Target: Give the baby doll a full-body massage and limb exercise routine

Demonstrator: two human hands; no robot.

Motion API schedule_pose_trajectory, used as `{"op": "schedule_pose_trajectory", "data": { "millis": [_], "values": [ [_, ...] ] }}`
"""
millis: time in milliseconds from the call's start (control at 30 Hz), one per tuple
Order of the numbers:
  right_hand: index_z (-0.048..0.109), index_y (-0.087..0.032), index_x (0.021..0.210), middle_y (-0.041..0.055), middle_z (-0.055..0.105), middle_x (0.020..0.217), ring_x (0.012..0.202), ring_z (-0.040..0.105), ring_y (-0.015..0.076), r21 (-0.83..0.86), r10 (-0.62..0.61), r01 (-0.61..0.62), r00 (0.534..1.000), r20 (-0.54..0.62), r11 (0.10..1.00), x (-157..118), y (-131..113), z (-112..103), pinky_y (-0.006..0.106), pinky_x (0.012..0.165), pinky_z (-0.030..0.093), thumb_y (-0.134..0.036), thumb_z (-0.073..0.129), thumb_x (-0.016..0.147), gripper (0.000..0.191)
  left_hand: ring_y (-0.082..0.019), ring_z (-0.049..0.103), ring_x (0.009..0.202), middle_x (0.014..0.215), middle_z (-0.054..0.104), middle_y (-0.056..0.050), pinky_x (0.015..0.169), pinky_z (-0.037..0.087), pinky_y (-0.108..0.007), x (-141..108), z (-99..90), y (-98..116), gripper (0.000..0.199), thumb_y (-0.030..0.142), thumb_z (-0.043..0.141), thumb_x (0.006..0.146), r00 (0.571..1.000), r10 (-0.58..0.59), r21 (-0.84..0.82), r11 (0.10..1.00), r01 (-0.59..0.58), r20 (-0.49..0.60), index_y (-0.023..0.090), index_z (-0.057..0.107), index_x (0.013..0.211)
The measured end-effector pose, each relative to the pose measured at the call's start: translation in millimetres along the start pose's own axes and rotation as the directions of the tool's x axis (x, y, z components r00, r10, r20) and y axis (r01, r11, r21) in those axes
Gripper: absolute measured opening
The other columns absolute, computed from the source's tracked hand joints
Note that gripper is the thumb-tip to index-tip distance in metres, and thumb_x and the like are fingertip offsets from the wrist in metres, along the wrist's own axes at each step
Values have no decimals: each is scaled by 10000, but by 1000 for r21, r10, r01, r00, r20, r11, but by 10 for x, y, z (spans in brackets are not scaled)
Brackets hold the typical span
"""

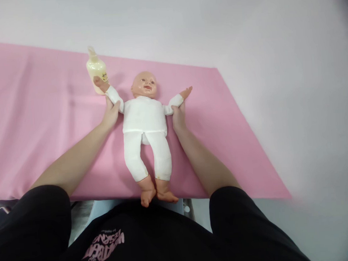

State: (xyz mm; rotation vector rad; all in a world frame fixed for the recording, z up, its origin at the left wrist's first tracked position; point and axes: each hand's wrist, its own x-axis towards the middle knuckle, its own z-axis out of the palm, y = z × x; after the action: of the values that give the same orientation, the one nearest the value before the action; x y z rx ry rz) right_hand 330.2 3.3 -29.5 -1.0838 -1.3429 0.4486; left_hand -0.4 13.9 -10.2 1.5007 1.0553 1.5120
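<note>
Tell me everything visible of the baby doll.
The baby doll lies face up on the pink sheet, bald head toward the far side, bare feet at the near edge. Head, hands and feet look like glossy plastic; the rest is white, apparently cloth. Its arms are spread, gripped by the left hand and right hand. One doll hand overlaps the pump bottle in view; contact is unclear.

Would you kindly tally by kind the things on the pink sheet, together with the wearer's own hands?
Doll: 1
Pump bottle: 1
Hands, left hand and right hand: 2
Total: 4
</note>
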Motion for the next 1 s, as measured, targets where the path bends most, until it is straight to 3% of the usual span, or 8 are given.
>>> {"op": "schedule_pose_trajectory", "data": {
  "millis": [100, 200, 333, 600, 833, 1000],
  "values": [
    [213, -316, 1663, 63, 323, 1750, 1626, 320, 270, -15, 199, -199, 979, 42, 980, -80, -194, 30, 595, 1367, 235, -490, 571, 906, 855, -279, 205, 1673, 1678, 446, -112, 1383, 95, -484, -53, 44, 117, 795, 642, 716, 903, 994, 41, 59, 997, -47, 100, 303, 439, 1566],
    [305, -295, 1630, 69, 349, 1737, 1667, 218, 242, -71, 184, -177, 977, 111, 982, -128, -269, 52, 582, 1390, 107, -583, 561, 928, 800, -286, 117, 1691, 1716, 393, -150, 1380, 25, -482, -71, 58, 198, 819, 644, 692, 928, 981, 93, 108, 988, -112, 169, 245, 427, 1593],
    [407, -289, 1583, 89, 335, 1734, 1662, 218, 247, -115, 129, -117, 987, 97, 986, -129, -219, 45, 574, 1393, 106, -629, 546, 952, 730, -328, 201, 1672, 1734, 364, -169, 1380, 89, -494, -84, 35, 242, 796, 617, 688, 950, 977, 139, 181, 969, -168, 163, 224, 441, 1596],
    [497, -213, 1505, 169, 536, 1576, 1513, 473, 292, -202, 79, -61, 993, 83, 977, -107, -160, 23, 574, 1345, 286, -616, 501, 997, 648, -374, 432, 1536, 1599, 492, -204, 1306, 314, -577, -105, -26, 207, 689, 606, 617, 992, 974, 165, 441, 870, -218, 158, 204, 470, 1532],
    [566, -241, 1459, 144, 576, 1582, 1503, 510, 306, -220, 134, -100, 980, 144, 970, -93, -203, -15, 591, 1329, 321, -685, 506, 984, 652, -420, 434, 1523, 1584, 510, -196, 1299, 285, -632, -49, -77, 45, 728, 731, 562, 964, 986, 111, 584, 795, -161, 122, 233, 579, 1495],
    [571, -189, 1473, 169, 590, 1571, 1507, 521, 314, -280, 207, -157, 966, 156, 947, -66, -210, -19, 576, 1336, 319, -658, 498, 991, 676, -419, 544, 1394, 1432, 626, -198, 1234, 351, -666, -67, -62, 67, 672, 680, 518, 998, 991, 63, 654, 746, -128, 122, 223, 615, 1482]
  ]
}}
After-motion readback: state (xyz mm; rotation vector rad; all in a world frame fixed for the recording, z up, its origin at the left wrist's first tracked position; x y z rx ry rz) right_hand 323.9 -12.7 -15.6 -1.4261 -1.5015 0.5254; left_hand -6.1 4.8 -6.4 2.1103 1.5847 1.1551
